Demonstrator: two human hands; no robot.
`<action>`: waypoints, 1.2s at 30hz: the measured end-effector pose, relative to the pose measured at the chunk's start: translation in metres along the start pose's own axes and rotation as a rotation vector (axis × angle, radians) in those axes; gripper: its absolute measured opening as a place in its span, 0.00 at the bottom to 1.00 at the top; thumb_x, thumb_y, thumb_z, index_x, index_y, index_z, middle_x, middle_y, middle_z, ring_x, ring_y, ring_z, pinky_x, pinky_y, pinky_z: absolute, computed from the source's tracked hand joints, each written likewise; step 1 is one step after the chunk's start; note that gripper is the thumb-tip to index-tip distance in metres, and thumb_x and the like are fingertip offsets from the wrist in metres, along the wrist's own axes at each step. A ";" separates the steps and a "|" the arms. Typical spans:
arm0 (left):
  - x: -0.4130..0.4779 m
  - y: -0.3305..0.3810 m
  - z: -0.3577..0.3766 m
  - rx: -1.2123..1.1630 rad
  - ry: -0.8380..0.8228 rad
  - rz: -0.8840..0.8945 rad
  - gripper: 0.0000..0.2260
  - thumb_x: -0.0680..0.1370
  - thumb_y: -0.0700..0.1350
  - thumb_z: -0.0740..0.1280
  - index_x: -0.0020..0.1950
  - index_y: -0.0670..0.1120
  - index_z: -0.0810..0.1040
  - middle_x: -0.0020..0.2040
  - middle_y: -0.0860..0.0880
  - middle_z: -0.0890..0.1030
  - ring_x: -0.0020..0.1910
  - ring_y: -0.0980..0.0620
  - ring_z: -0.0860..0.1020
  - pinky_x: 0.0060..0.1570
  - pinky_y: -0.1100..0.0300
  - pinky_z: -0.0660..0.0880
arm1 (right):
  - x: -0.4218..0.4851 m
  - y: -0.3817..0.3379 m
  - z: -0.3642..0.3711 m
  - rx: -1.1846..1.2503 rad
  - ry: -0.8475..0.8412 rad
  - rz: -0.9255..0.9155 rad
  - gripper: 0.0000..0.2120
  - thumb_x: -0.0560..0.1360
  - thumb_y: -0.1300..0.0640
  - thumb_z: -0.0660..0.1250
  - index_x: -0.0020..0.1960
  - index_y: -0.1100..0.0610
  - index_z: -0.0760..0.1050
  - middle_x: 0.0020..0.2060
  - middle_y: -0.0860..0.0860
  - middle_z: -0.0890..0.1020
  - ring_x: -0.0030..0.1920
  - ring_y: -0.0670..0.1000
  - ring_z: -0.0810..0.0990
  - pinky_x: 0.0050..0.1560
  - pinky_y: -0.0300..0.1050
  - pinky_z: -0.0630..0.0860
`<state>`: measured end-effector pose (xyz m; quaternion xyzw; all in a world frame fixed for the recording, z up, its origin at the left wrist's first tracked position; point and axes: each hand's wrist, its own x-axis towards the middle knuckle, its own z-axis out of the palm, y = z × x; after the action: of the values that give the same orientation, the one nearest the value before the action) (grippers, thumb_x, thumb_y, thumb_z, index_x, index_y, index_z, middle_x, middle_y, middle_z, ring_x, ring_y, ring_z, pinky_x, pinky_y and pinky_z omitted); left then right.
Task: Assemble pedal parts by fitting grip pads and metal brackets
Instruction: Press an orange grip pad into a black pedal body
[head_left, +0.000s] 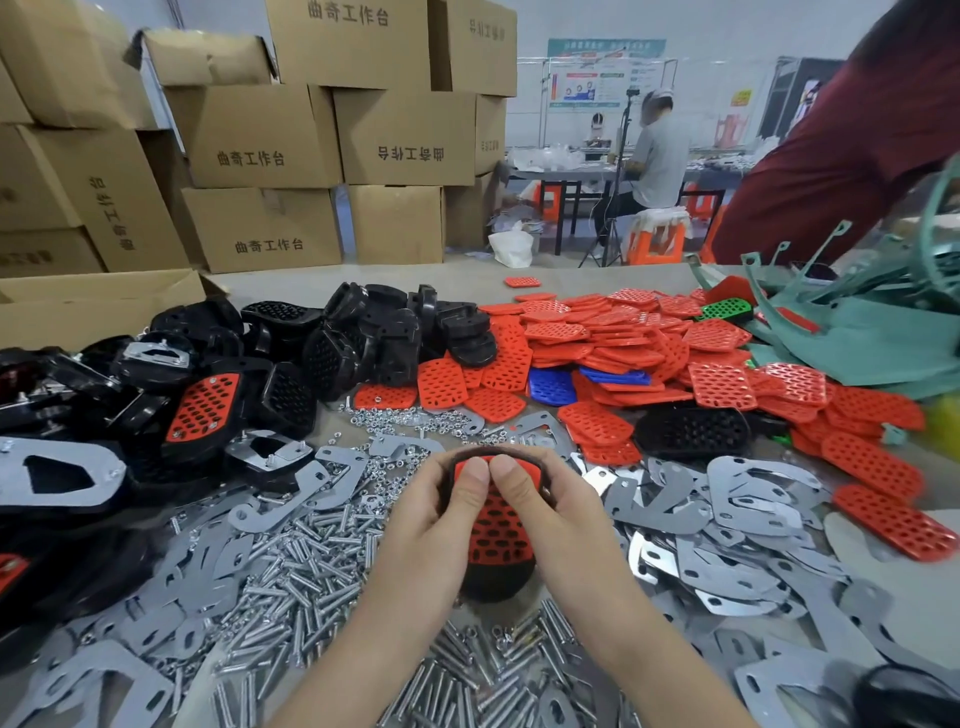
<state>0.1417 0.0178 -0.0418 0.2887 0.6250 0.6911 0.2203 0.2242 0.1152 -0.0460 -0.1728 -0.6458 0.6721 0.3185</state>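
Black pedal (498, 577) held centre foreground, above bolts (311, 561) strewn on surface (467, 275). Left hand (431, 519), right hand (556, 519): grip wrapped round pedal edges, 2 thumbs pressing red grip pad (496, 530).

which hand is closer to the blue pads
Right. The right hand is directly on the near side of the blue pads; the left hand is further left, both gripping one pedal.

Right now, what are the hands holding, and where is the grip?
Both hold one black pedal with a red pad in it. The left hand and right hand grip its far end from either side, thumbs pressing the pad.
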 end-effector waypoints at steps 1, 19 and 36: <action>-0.001 0.001 0.000 -0.009 -0.008 0.008 0.16 0.73 0.63 0.64 0.55 0.57 0.82 0.50 0.59 0.85 0.49 0.63 0.82 0.43 0.73 0.75 | 0.000 -0.001 0.000 0.000 0.002 -0.019 0.10 0.73 0.39 0.69 0.51 0.40 0.82 0.48 0.42 0.87 0.48 0.39 0.84 0.47 0.29 0.76; 0.001 0.002 -0.002 0.040 0.019 0.049 0.12 0.76 0.59 0.64 0.51 0.54 0.82 0.50 0.51 0.86 0.51 0.52 0.83 0.52 0.56 0.76 | -0.002 -0.004 0.001 -0.059 -0.017 -0.112 0.08 0.75 0.41 0.71 0.51 0.42 0.83 0.45 0.44 0.87 0.46 0.41 0.85 0.47 0.32 0.77; 0.002 0.005 -0.003 0.076 0.089 0.003 0.08 0.83 0.50 0.63 0.48 0.54 0.81 0.47 0.53 0.85 0.44 0.59 0.81 0.43 0.64 0.73 | -0.001 0.002 0.004 -0.198 -0.011 -0.030 0.06 0.80 0.59 0.72 0.53 0.48 0.80 0.46 0.42 0.86 0.48 0.43 0.83 0.50 0.36 0.77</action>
<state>0.1384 0.0164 -0.0365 0.2665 0.6596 0.6793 0.1800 0.2223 0.1116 -0.0481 -0.1900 -0.7133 0.6010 0.3063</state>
